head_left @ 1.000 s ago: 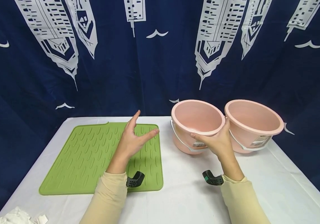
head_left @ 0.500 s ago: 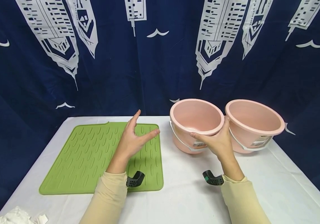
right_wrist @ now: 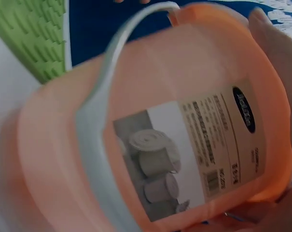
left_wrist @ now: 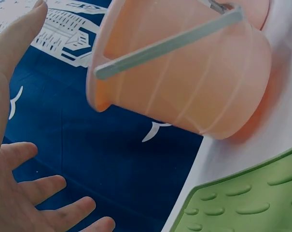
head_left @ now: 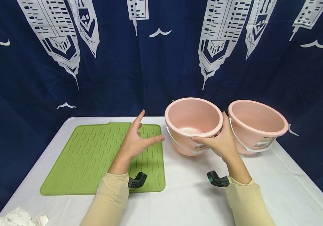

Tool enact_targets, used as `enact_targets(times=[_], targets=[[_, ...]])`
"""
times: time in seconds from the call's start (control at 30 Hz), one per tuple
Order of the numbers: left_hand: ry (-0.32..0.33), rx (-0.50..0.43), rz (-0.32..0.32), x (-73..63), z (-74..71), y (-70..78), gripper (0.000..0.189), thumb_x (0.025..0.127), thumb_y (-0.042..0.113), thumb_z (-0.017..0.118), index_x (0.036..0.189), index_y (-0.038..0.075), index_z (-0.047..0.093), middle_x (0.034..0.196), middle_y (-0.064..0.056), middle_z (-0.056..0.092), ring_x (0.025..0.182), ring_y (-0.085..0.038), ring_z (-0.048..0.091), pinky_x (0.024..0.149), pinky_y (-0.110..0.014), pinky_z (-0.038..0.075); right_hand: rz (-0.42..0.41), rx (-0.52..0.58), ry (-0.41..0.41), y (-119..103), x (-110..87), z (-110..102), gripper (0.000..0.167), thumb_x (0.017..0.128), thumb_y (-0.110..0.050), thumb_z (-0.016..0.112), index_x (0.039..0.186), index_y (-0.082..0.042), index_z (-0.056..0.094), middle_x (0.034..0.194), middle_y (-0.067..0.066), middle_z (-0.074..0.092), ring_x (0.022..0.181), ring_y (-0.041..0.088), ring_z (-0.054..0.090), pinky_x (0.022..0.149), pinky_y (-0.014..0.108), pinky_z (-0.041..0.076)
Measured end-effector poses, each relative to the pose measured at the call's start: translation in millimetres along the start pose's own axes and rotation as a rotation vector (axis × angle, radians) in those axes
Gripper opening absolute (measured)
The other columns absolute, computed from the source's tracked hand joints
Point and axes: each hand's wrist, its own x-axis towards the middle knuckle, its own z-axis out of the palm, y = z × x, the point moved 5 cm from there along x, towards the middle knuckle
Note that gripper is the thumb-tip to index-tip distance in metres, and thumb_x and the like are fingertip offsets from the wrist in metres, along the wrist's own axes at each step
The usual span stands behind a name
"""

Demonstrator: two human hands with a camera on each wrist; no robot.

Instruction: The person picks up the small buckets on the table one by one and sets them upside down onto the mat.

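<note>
Gripping the left bucket (head_left: pixel 184 139) by its rim: right hand (head_left: pixel 220 141), thumb on the near side. That bucket is between the hands, near the green mat (head_left: pixel 79 157); can't tell if its base touches the table (head_left: pixel 184 194). Inside: pink wall and floor visible. Right bucket (head_left: pixel 246 138): inner wall visible, bottom hidden. Left hand (head_left: pixel 134 142): fingers and thumb spread, apart from both buckets.

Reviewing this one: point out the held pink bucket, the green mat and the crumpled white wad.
Held pink bucket (head_left: pixel 193 116): head view, on its inner far wall.
Green mat (head_left: pixel 90 157): head view, on its ridged top.
Crumpled white wad (head_left: pixel 16 217): head view, on its visible middle.
</note>
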Motion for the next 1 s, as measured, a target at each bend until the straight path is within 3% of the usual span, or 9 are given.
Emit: enact_targets(times=[0.13,0.27,0.4,0.6,0.83,1.0], targets=[[-0.029,-0.050,0.025,0.2,1.4,1.4,0.116,0.067,0.055,0.091,0.157,0.047,0.019,0.164,0.007,0.019,0.146,-0.026,0.029,0.111,-0.054,0.035,0.012,-0.012,-0.068,-10,-2.5,-2,0.141,0.061,-0.011,0.099,0.163,-0.016,0.002,0.163,0.009,0.023,0.137,0.030,0.039,0.108,0.045,0.041],[-0.045,-0.072,0.053,0.4,2.2,3.4,0.118,0.067,0.050,0.093,0.158,0.045,0.018,0.164,0.007,0.019,0.146,-0.025,0.029,0.112,-0.048,0.035,0.019,0.001,-0.122,-15,-4.6,-2,0.140,0.064,-0.011,0.098,0.163,-0.016,-0.001,0.164,0.009,0.019,0.136,0.029,0.041,0.103,0.032,0.045],[-0.065,-0.084,0.084,0.1,3.4,5.5,0.120,0.068,0.044,0.094,0.160,0.040,0.017,0.164,0.005,0.018,0.145,-0.024,0.029,0.112,-0.045,0.035,-0.012,0.096,-0.178,-18,-4.7,0,0.138,0.063,0.000,0.096,0.163,-0.015,0.002,0.162,0.012,0.025,0.134,0.034,0.043,0.097,0.028,0.049],[-0.095,-0.114,0.139,-0.3,5.1,8.4,0.122,0.068,0.038,0.095,0.161,0.039,0.015,0.165,0.001,0.018,0.145,-0.027,0.028,0.113,-0.050,0.033,-0.035,0.182,-0.224,-19,-5.1,0,0.134,0.062,0.011,0.090,0.162,-0.012,0.004,0.159,0.018,0.029,0.132,0.039,0.043,0.095,0.025,0.050],[-0.149,-0.198,0.194,-0.9,8.0,10.5,0.126,0.066,0.048,0.094,0.162,0.036,0.013,0.165,-0.003,0.019,0.144,-0.030,0.031,0.112,-0.052,0.033,-0.051,0.334,-0.308,-21,-6.8,2,0.136,0.058,0.019,0.087,0.162,-0.009,0.003,0.161,0.019,0.021,0.132,0.041,0.038,0.097,0.029,0.050],[-0.192,-0.249,0.221,-2.1,9.1,12.3,0.131,0.061,0.060,0.092,0.162,0.034,0.012,0.164,-0.002,0.020,0.144,-0.027,0.034,0.112,-0.054,0.032,-0.057,0.420,-0.370,-18,-7.3,1,0.139,0.057,0.014,0.091,0.162,-0.009,0.003,0.161,0.020,0.020,0.132,0.037,0.040,0.097,0.033,0.050]])
